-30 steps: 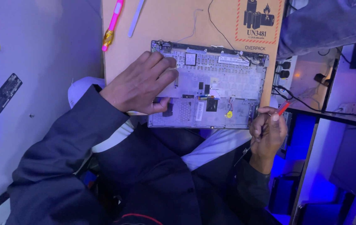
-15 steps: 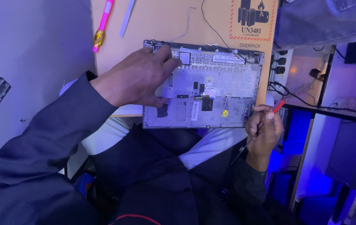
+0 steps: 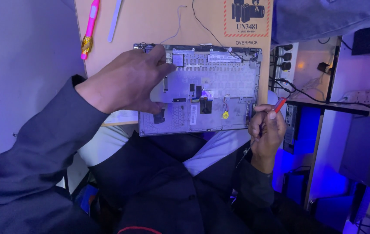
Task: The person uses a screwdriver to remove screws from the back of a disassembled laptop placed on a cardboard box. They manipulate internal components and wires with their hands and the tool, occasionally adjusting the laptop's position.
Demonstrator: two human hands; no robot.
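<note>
An opened grey laptop base (image 3: pixel 211 89), inner side up, lies on a brown cardboard sheet (image 3: pixel 150 26) over my lap. My left hand (image 3: pixel 126 82) rests on its left part, fingers spread, fingertips near the top left corner. My right hand (image 3: pixel 266 130) sits at the base's lower right corner, closed around a small screwdriver with a red handle (image 3: pixel 279 105); its thin metal tip points down toward my lap. A small yellow round part (image 3: pixel 225 115) and a black square part (image 3: pixel 205 105) show on the base.
A pink pen (image 3: pixel 89 26) and a pale flat tool (image 3: pixel 114 15) lie on the cardboard at the top left. Black cables and a power strip (image 3: pixel 285 58) sit to the right. A shelf with blue-lit gear (image 3: pixel 323 130) stands at right.
The view shifted, so the laptop base sits lower and more central in frame. My left hand slid slightly toward the top left corner. My right hand keeps the screwdriver at the lower right corner.
</note>
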